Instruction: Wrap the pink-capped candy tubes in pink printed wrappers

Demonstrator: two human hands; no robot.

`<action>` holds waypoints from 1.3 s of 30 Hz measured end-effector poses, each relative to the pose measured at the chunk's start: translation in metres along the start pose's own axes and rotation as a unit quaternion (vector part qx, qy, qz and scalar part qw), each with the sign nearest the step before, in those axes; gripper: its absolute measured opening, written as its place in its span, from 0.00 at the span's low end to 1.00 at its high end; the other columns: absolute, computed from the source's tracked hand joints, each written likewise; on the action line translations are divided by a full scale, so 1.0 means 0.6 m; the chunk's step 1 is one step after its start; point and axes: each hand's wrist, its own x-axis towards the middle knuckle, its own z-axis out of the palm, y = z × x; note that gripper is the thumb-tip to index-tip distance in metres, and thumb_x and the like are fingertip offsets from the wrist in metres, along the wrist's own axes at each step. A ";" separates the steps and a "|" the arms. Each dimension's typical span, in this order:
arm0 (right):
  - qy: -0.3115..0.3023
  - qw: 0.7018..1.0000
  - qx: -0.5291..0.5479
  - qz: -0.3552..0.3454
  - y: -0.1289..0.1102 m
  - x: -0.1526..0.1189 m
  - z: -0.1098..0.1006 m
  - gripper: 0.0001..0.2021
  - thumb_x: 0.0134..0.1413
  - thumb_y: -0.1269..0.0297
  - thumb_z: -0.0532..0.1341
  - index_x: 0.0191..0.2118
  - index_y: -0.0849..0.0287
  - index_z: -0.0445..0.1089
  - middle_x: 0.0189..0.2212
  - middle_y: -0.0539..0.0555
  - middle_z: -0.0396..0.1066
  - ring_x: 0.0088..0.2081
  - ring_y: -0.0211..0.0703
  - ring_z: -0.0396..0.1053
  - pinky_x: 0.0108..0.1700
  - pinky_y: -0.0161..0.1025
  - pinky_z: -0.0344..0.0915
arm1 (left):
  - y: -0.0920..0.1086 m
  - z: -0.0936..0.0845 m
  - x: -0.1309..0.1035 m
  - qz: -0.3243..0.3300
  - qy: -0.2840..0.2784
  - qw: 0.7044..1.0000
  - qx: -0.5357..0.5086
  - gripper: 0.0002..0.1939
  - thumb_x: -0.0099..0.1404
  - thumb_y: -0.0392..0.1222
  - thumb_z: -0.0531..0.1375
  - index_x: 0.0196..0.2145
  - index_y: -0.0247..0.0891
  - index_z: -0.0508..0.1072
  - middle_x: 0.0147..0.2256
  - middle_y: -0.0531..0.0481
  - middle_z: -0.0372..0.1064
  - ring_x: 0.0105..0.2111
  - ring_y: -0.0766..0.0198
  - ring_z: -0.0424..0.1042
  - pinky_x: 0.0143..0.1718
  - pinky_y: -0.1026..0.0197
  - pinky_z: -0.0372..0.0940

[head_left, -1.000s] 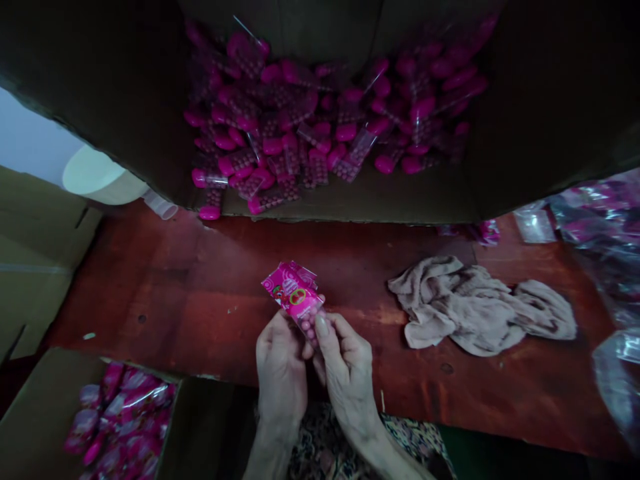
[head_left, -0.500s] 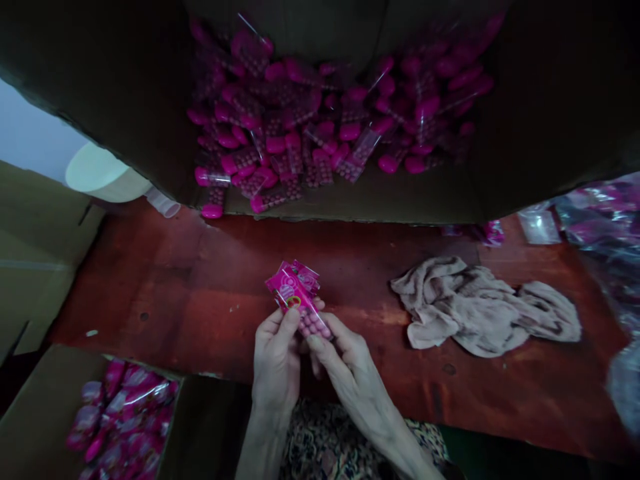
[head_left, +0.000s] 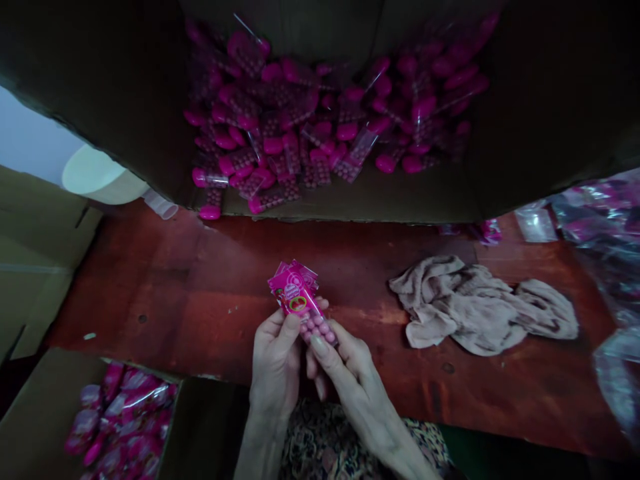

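Observation:
In front of me, over the table, both hands meet on a small pink printed packet (head_left: 293,288) with pink candy balls (head_left: 319,328) showing through its clear lower part. My left hand (head_left: 276,363) is closed, its thumb pressing the packet's printed side from the left. More pink printed wrappers (head_left: 307,272) fan out behind the packet at its top. From the right, my right hand (head_left: 354,373) pinches the clear end with the candy balls between thumb and fingers. Some fingers of both hands are hidden beneath the packet.
A large cardboard box (head_left: 325,212) at the back holds many pink-capped candy containers (head_left: 295,107). A crumpled cloth (head_left: 483,307) lies right on the red table (head_left: 200,300). Lower left, another box holds pink packs (head_left: 130,420). A white bowl (head_left: 100,180) and plastic bags (head_left: 600,220) flank the table.
The packet has turned a little toward me, and its print and candy balls show more clearly. My right hand has shifted slightly to the right and down, still pinching the end.

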 end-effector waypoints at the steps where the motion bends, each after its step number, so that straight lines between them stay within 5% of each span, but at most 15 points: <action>1: -0.004 1.000 0.013 0.009 0.001 -0.001 0.002 0.14 0.61 0.57 0.50 0.28 0.59 0.61 0.19 0.45 0.58 0.18 0.30 0.55 0.20 0.28 0.53 | 0.001 0.001 -0.001 0.009 0.010 1.000 -0.004 0.11 0.53 0.42 0.63 0.34 0.33 0.76 0.35 0.42 0.76 0.13 0.75 0.60 0.09 0.71 0.54; 9: 0.118 0.993 -0.018 -0.011 0.009 -0.010 0.028 0.13 0.60 0.56 0.51 0.29 0.59 0.61 0.19 0.45 0.58 0.19 0.31 0.56 0.19 0.28 0.53 | -0.014 0.013 -0.016 -0.044 0.051 0.998 0.015 0.13 0.53 0.45 0.64 0.34 0.34 0.76 0.19 0.52 0.71 0.08 0.79 0.50 0.07 0.73 0.46; 15: 0.015 0.996 0.082 0.009 0.011 0.009 0.014 0.14 0.59 0.57 0.53 0.27 0.60 0.61 0.17 0.44 0.59 0.15 0.27 0.55 0.16 0.26 0.53 | -0.012 0.000 -0.013 -0.064 0.018 0.998 0.013 0.17 0.55 0.48 0.61 0.37 0.32 0.75 0.07 0.61 0.53 0.07 0.73 0.50 0.05 0.71 0.49; 24: -0.001 0.990 0.139 0.037 0.011 0.019 0.014 0.15 0.54 0.57 0.58 0.23 0.62 0.64 0.13 0.45 0.62 0.11 0.27 0.57 0.13 0.25 0.54 | -0.017 -0.001 -0.015 -0.054 0.019 0.998 0.013 0.14 0.55 0.47 0.61 0.34 0.33 0.75 0.07 0.61 0.51 0.07 0.75 0.49 0.05 0.73 0.47; 30: 0.002 0.988 0.151 0.024 0.028 0.021 0.022 0.17 0.54 0.56 0.57 0.21 0.62 0.64 0.12 0.46 0.63 0.10 0.28 0.57 0.12 0.24 0.54 | -0.023 -0.005 -0.018 -0.055 0.036 0.998 0.019 0.14 0.53 0.48 0.63 0.31 0.33 0.75 0.12 0.58 0.61 0.06 0.78 0.48 0.05 0.74 0.45; 34: -0.024 0.989 0.143 0.014 0.035 0.021 0.016 0.17 0.57 0.54 0.55 0.26 0.63 0.67 0.12 0.45 0.63 0.10 0.28 0.57 0.13 0.25 0.54 | -0.021 -0.012 -0.020 -0.062 0.029 0.998 -0.001 0.16 0.54 0.48 0.62 0.35 0.33 0.74 0.08 0.62 0.54 0.06 0.76 0.46 0.05 0.73 0.49; 39: -0.078 0.989 0.121 0.040 0.036 0.019 0.013 0.18 0.58 0.52 0.52 0.32 0.64 0.67 0.14 0.46 0.64 0.11 0.28 0.58 0.13 0.24 0.54 | -0.008 -0.010 -0.020 -0.014 0.044 0.999 -0.022 0.14 0.53 0.45 0.63 0.35 0.33 0.74 0.22 0.51 0.72 0.09 0.77 0.56 0.08 0.73 0.55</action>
